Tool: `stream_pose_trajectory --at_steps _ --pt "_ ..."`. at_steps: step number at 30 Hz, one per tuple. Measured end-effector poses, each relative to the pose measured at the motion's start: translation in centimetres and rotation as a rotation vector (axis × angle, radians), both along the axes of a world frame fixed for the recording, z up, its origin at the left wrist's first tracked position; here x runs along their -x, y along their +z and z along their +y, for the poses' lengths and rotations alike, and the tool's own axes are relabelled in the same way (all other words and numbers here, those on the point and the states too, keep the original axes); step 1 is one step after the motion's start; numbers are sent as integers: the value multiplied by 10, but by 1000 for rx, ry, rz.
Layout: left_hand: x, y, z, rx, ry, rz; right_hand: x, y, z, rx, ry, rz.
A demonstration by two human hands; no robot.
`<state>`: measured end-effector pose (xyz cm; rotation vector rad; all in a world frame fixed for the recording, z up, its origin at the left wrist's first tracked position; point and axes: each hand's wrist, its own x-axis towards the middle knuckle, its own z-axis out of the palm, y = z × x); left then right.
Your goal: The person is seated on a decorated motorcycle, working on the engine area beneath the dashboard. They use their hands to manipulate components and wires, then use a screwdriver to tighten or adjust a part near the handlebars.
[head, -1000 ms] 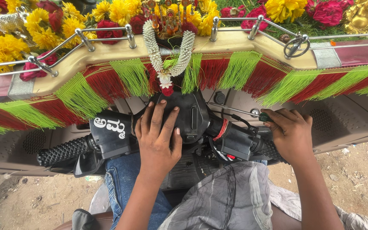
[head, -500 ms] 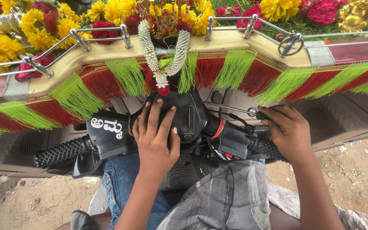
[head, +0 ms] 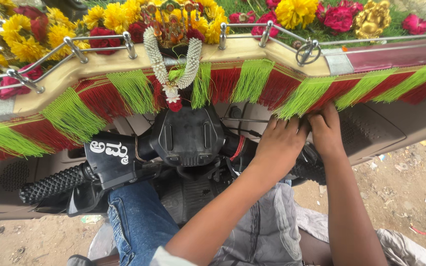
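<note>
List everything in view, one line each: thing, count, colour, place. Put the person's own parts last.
Fringe: one band, red and green tassels, hanging under the dashboard edge.
Flowers: many, yellow and red, along the top of the dashboard.
Rail: one, silver metal, in front of the flowers.
Bead garland: one, white with a red end, hanging at the centre.
Handlebar housing: one, black, centre.
Grip: one, black and knobbed, lower left.
Cloth: one, grey, across the lap.
Ground: sandy, littered, right and bottom.
Jeans leg: one, blue, bottom centre.
Left hand: fingers at the fringe's lower edge.
Right hand: beside it, touching the fringe.
</note>
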<state>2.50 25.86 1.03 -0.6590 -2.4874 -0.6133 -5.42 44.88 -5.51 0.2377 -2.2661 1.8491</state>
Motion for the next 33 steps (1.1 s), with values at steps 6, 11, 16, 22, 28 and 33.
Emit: stream_pose_trajectory --at_steps 6,11,16,22,28,33 --pt "23 -24 13 -76 13 -94 -16 11 -12 147 -12 -27" --pt "25 -24 12 -142 -18 -201 -51 23 -7 274 176 -210" --pt "29 -16 13 -235 -37 -233 -41 22 -9 178 20 -288" --pt "49 -30 7 -433 -162 68 -17 12 -16 -327 -153 235" --pt "67 -37 -5 -209 -126 -103 -25 14 -11 527 175 -147" --pt "57 -23 -14 -315 -151 -32 -21 9 -8 144 -75 -175"
